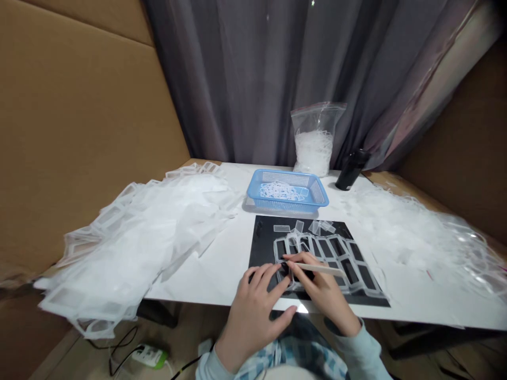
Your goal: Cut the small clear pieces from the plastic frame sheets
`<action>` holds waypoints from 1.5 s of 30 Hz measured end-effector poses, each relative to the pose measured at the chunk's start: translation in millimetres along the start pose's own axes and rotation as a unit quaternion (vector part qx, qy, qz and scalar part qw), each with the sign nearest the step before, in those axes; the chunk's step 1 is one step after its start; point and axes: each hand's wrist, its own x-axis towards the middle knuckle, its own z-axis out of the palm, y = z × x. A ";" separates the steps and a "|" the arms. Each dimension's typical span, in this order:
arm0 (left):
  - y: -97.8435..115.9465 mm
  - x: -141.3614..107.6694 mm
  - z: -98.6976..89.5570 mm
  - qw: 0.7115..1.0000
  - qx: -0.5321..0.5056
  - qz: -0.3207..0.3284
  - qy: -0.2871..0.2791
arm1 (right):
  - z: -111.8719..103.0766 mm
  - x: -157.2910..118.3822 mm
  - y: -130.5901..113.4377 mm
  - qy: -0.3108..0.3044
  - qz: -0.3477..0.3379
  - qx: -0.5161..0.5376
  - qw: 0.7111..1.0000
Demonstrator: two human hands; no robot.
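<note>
A translucent plastic sheet with rows of rectangular frames lies on a black mat near the table's front edge. My left hand rests with fingers spread at the lower left of this sheet, its fingertips touching it. Closed around a slim, pale flat-handled tool, my right hand works at the sheet's left part, close to the left fingertips. The tool's tip is too small to make out. Several small clear rectangles lie loose along the mat's far side.
Behind the mat stands a blue basket containing thin white pieces. A zip bag of white strips and a black bottle are farther back. Translucent sheets pile up at left, with more plastic scraps at right. Cardboard walls flank the table.
</note>
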 end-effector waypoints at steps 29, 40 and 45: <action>-0.9 -0.6 4.5 1.000 0.010 0.005 0.029 | 4.4 2.5 5.5 0.002 -0.068 -0.052 0.996; 2.8 0.8 3.7 0.999 -0.016 -0.022 0.037 | 7.8 2.0 4.4 -0.042 -0.124 -0.207 0.969; 4.2 2.6 1.9 0.998 -0.029 -0.029 0.041 | 6.9 1.3 3.7 -0.012 -0.107 -0.151 0.983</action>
